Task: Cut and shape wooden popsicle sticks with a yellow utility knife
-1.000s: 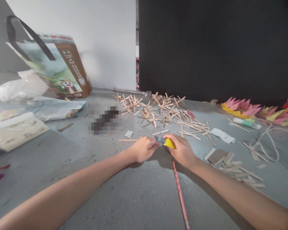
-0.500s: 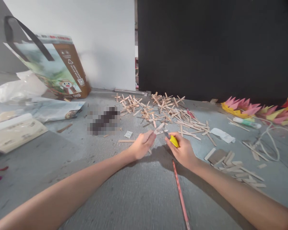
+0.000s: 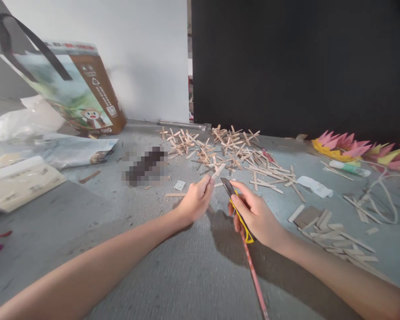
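Pinched in my left hand (image 3: 196, 200) is a pale wooden stick (image 3: 219, 170), its free end pointing up and away. My right hand (image 3: 258, 215) is closed around a yellow and black utility knife (image 3: 242, 220), whose tip points up-left, close to the stick but apart from it. Beneath my right hand a thin red-patterned rod (image 3: 253, 275) runs toward the front edge. Just beyond both hands lies a heap of crossed wooden sticks (image 3: 205, 153).
Loose sticks (image 3: 336, 238) lie at right, near a white cable (image 3: 395, 204), a glue tube (image 3: 350, 169) and pink-yellow paper crowns (image 3: 340, 146). A carrier bag (image 3: 76, 89) and plastic packets (image 3: 23, 182) stand and lie at left. Behind is a black panel (image 3: 300, 66).
My right hand has turned the knife, so more of its yellow body and dark blade end shows. The stick in my left hand now points more steeply upward. The view has shifted slightly.
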Available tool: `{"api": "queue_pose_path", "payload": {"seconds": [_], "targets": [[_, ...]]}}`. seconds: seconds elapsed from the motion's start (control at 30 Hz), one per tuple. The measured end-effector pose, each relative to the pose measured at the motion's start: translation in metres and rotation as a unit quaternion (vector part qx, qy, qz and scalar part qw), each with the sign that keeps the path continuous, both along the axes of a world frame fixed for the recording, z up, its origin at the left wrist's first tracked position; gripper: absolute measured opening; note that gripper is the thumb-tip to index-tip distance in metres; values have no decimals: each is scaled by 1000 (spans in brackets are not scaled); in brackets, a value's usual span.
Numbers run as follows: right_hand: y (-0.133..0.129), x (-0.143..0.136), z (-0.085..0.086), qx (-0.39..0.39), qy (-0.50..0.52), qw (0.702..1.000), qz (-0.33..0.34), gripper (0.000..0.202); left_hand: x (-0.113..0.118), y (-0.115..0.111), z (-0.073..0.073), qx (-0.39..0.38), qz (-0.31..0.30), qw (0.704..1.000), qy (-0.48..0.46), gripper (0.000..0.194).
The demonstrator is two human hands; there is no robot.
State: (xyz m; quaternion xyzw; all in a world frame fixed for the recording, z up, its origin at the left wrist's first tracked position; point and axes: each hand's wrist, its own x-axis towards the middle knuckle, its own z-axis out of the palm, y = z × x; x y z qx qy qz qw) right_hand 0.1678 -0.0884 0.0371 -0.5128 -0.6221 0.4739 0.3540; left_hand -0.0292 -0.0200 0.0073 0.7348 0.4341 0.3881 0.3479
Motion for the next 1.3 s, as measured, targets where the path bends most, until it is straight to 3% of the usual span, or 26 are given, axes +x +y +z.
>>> {"api": "queue_pose_path", "payload": {"seconds": [0.17,0.77,1.0,1.3], "targets": [[-6,-2,2,5,21,1000,-10,61,-1,-4,4,2,-26,999,27,35],[-6,-2,1,5,8,1000,-14,60,-1,-7,6,-16,-61,997,46,33],[-9,-5,1,-39,17,999,-16,63,-2,-7,6,-7,-68,994,84,29],[-14,-14,14,-113,129,985,-16,72,-2,-7,6,-4,-69,991,116,25]]}}
